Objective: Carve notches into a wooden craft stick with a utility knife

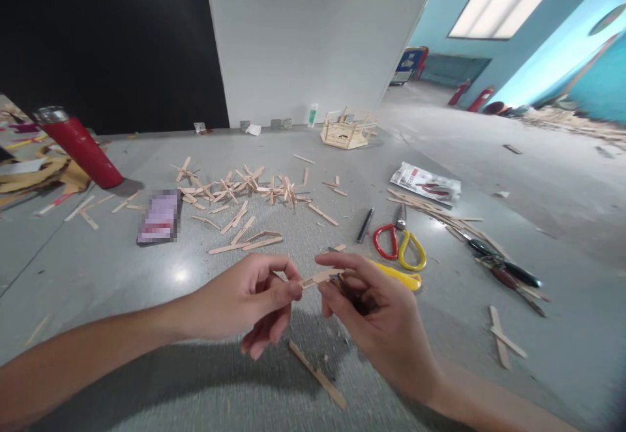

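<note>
My left hand pinches one end of a small wooden craft stick piece between thumb and fingertips. Around the other end, my right hand is closed with a dark small tool inside it; its kind is mostly hidden by the fingers. The stick piece spans the gap between both hands, just above the grey surface. Behind my right hand lies a yellow-handled tool, partly covered. Scissors with one red and one yellow handle lie beyond it, beside a black pen-like tool. Below the hands rests a loose craft stick.
Many craft sticks lie scattered ahead. A red flask and a blurred purple packet stand left. Rearward are a glue stick and a wooden stick model. Dark-handled pliers and a silver packet lie right.
</note>
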`<state>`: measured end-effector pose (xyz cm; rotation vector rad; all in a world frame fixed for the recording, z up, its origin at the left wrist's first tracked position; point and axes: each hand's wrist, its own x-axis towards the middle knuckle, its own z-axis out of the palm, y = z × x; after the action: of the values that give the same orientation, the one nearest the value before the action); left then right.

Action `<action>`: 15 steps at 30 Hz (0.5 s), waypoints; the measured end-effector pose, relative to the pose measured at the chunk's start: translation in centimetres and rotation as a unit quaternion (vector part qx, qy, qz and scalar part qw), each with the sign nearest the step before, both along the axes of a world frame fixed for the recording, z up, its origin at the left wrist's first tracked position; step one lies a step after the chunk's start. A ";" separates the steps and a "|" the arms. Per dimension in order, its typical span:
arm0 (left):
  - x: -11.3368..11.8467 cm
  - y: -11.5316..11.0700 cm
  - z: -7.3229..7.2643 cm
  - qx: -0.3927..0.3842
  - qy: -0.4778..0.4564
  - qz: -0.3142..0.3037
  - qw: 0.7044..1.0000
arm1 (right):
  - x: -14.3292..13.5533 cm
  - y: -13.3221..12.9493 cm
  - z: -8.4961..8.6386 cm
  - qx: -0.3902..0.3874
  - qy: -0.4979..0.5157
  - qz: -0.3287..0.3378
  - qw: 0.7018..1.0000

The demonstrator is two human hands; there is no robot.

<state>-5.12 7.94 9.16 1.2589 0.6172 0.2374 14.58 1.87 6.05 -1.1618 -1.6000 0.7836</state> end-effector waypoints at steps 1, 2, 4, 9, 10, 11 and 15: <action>0.0 -0.1 0.0 0.003 0.002 0.000 1.000 | 0.1 -0.2 -0.1 0.008 -0.006 -0.009 1.000; 0.0 -0.3 0.0 0.008 0.004 0.002 1.000 | 0.2 -0.3 -0.1 0.021 -0.011 -0.023 0.999; 0.0 -0.6 -0.1 0.030 0.016 0.016 0.999 | 0.4 -0.5 -0.3 0.056 -0.033 -0.057 0.996; -0.1 -1.5 -0.2 0.178 0.057 0.071 0.980 | 1.0 -0.6 -1.2 0.130 -0.114 -0.101 0.980; -0.1 -1.6 -0.2 0.207 0.064 0.074 0.973 | 1.1 -0.7 -1.4 0.133 -0.120 -0.106 0.978; 0.0 -1.7 -0.2 0.230 0.072 0.075 0.968 | 1.2 -0.8 -1.4 0.134 -0.126 -0.107 0.977; 0.1 -1.9 -0.3 0.289 0.101 0.086 0.948 | 1.3 -1.3 -1.2 0.135 -0.151 -0.104 0.974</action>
<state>-5.06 6.01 8.85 1.8113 0.8724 0.4608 15.88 0.55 4.84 -1.2641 -1.7322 0.2513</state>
